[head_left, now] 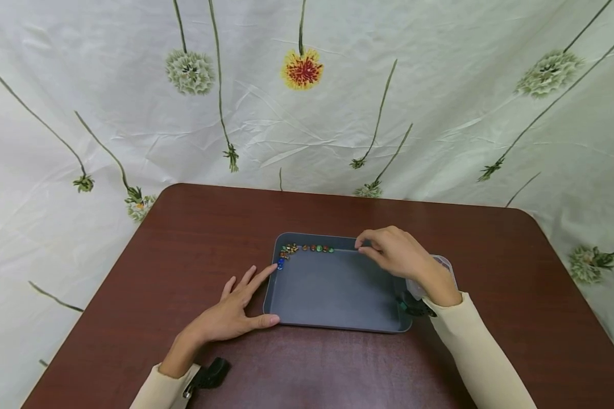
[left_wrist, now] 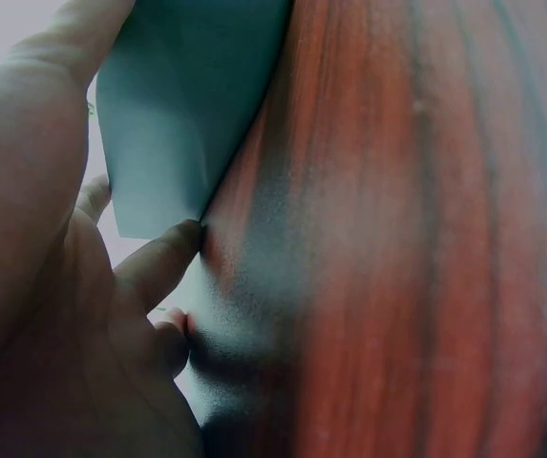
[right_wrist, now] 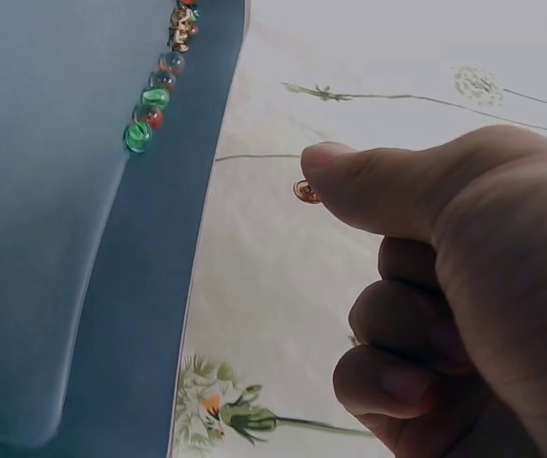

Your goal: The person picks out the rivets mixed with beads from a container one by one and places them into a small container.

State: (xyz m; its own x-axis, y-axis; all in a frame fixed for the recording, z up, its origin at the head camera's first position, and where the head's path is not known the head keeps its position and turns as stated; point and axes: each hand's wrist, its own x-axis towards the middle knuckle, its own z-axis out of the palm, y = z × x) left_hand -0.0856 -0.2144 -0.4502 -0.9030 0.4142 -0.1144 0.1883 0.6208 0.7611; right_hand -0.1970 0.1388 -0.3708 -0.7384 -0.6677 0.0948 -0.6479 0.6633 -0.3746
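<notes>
My right hand (head_left: pixel 401 255) is over the far right part of a grey tray (head_left: pixel 332 292). Between thumb and index finger it pinches a small shiny gold-brown piece (right_wrist: pixel 305 192), mostly covered by the thumb. Glass marbles (right_wrist: pixel 138 136), green, red and clear, form a row along the tray's far edge. Small gold pieces (head_left: pixel 292 248) cluster at the far left corner, with blue pieces (head_left: pixel 280 263) just nearer. My left hand (head_left: pixel 227 316) has its fingers spread at the tray's left side. Its index fingertip is by the blue pieces, its thumb at the near left corner.
A clear plastic container (head_left: pixel 444 263) stands at the tray's right side, partly hidden behind my right wrist. The dark red-brown table (head_left: pixel 225 227) surrounds the tray. Behind it hangs a white cloth (head_left: pixel 266 119) printed with flowers.
</notes>
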